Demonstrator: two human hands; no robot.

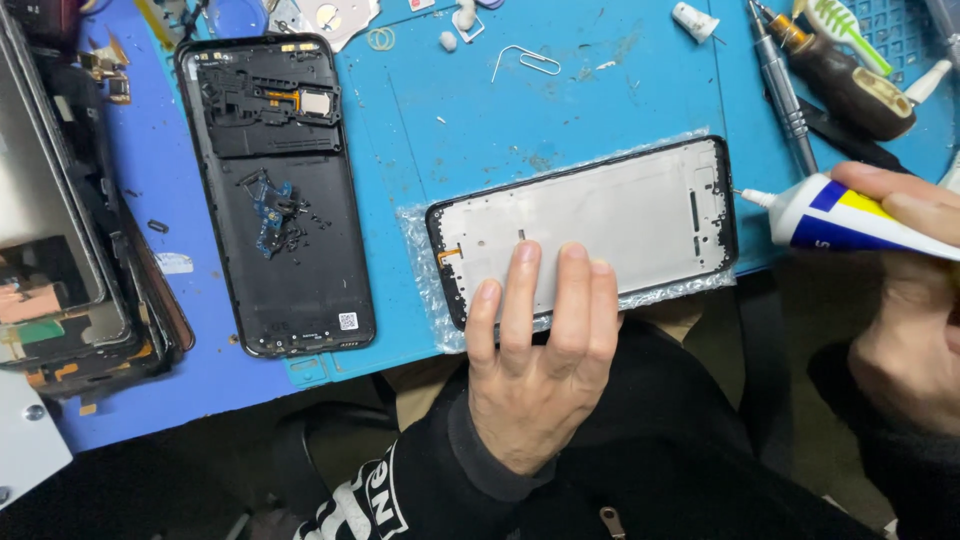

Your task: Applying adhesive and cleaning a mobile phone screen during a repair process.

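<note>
A person's left hand (535, 350) presses flat, fingers spread and grasping nothing, on a phone screen frame (585, 225) lying on clear plastic wrap (425, 270) at the blue table's (560, 110) near edge. The right hand (915, 300) grips a glue tube (850, 220), nozzle at the frame's right end.

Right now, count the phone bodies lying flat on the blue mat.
2. The open black phone back lies upper left; the phone frame lies on plastic wrap under the left hand. More parts stacked at the left edge may hide others.
</note>
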